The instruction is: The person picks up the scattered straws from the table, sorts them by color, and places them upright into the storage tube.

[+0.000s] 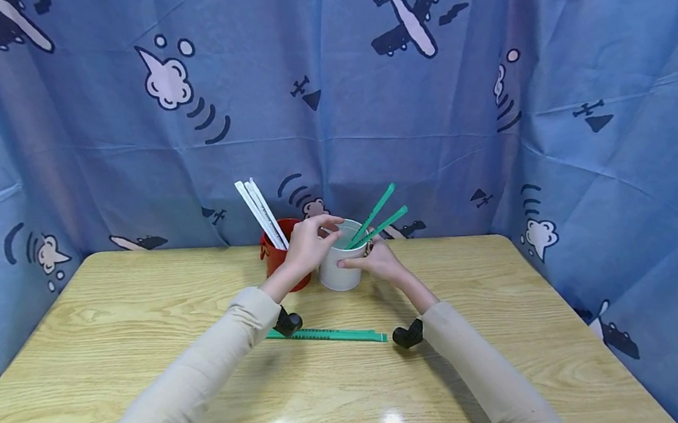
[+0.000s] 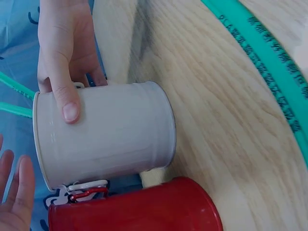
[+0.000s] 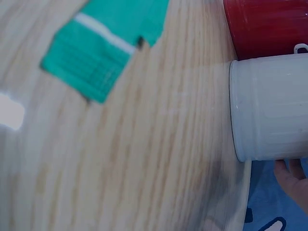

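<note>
A white metal cup (image 1: 335,275) stands upright near the table's back edge, with two slim green-wrapped sticks (image 1: 380,208) leaning out to the right. My right hand (image 1: 378,260) grips its right side; in the left wrist view the thumb lies along the wall near the rim. My left hand (image 1: 307,245) hovers at the cup's left rim with loose fingers, holding nothing visible. Touching or close beside the white cup is a red metal cup (image 1: 272,265), partly behind the left hand, with several white-wrapped sticks (image 1: 262,214) in it.
More green-wrapped sticks (image 1: 337,336) with dark print lie on the wooden table (image 1: 153,305) in front of the cups, partly hidden by the left sleeve. A blue curtain (image 1: 273,92) hangs behind the table. Black wrist cameras (image 1: 408,335) sit under both sleeves.
</note>
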Demonstrator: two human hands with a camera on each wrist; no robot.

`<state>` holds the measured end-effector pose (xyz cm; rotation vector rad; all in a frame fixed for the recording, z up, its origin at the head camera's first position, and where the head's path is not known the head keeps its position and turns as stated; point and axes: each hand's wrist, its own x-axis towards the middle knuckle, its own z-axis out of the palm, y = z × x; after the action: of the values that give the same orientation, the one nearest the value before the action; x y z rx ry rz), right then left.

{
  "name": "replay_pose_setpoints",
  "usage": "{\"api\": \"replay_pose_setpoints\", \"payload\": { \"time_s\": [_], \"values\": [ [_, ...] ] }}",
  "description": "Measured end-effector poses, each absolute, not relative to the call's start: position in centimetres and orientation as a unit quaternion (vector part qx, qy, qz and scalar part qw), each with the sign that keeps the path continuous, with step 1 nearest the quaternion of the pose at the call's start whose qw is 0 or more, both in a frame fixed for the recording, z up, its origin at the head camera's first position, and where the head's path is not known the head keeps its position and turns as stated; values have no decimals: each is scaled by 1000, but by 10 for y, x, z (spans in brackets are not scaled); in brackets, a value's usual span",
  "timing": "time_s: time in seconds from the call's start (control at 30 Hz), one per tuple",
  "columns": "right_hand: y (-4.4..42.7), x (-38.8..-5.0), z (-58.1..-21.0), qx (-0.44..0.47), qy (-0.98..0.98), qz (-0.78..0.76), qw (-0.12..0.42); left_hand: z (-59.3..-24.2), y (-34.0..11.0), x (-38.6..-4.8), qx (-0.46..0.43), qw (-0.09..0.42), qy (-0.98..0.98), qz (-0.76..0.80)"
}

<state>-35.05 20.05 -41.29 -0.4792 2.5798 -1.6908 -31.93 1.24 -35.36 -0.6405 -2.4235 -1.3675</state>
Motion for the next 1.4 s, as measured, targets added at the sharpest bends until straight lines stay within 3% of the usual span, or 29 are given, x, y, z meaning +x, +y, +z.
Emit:
{"api": "replay_pose_setpoints", "payload": {
  "time_s": [0.33, 0.7, 1.1, 1.4],
  "values": [
    [200, -348, -404, -143, 820, -553, 40, -363, -4, -311, -246, 116, -828, -490],
    [201, -349, -414, -139, 830, -541, -6, -379, -23, -296, -266, 65, -836, -475],
    [201, -350, -412, -141, 830, -540, -11, -406, -46, -285, -317, -92, -850, -410],
    [200, -352, -414, -130, 837, -532, -12, -414, -49, -282, -315, -147, -851, -393]
  ]
}}
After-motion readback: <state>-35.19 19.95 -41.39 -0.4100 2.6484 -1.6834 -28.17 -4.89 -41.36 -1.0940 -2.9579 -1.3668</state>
